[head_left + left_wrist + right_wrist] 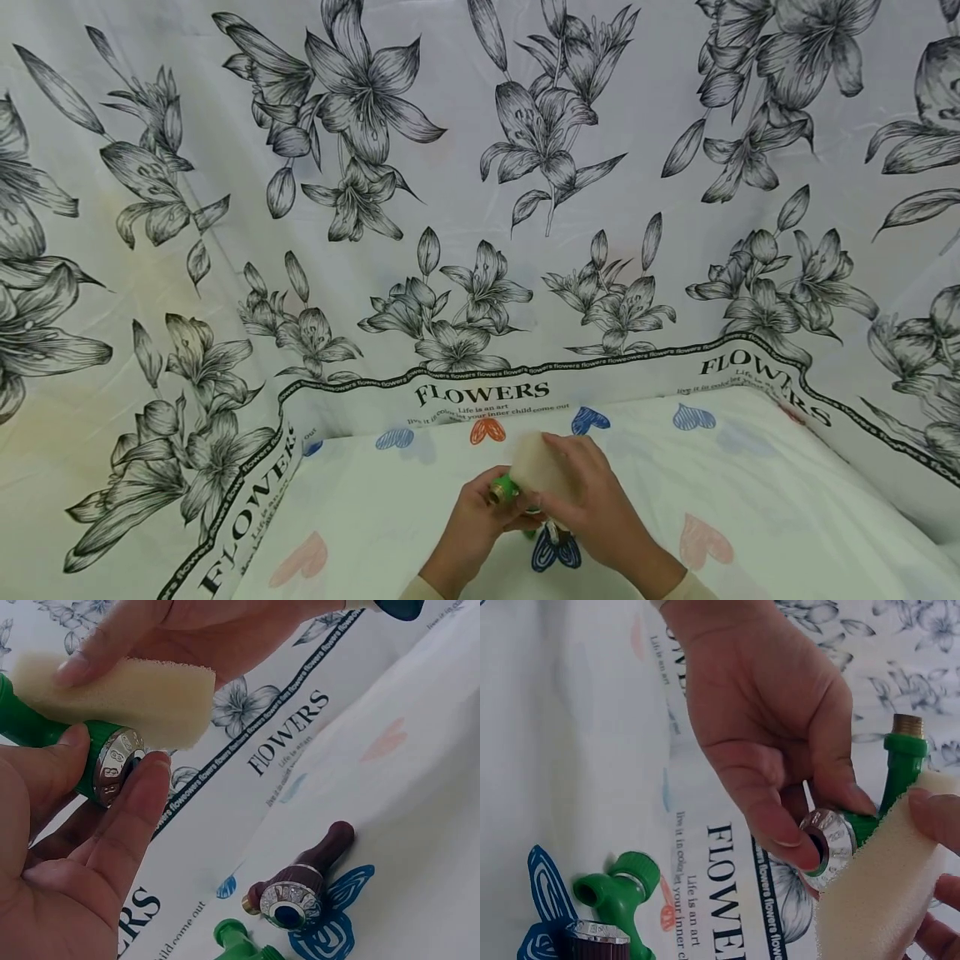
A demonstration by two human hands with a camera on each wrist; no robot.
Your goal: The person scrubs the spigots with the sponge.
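A green plastic tap (506, 488) with a brass threaded end sits in the left hand (474, 523). Thumb and fingers pinch its silver-rimmed round knob (116, 766). The right hand (611, 517) grips a cream sponge (537, 467), its thumb on one face. In both wrist views the sponge lies along the green tap's body and covers part of it. Below the hands, a dark maroon tap (321, 862) with a silver-rimmed knob lies on the cloth. Beside it is a second green tap (622, 894), partly outside the left wrist view.
The white cloth (360, 500) under the hands is printed with coloured hearts. Behind and at both sides hangs a white curtain (465, 192) with black lilies and a lettered border.
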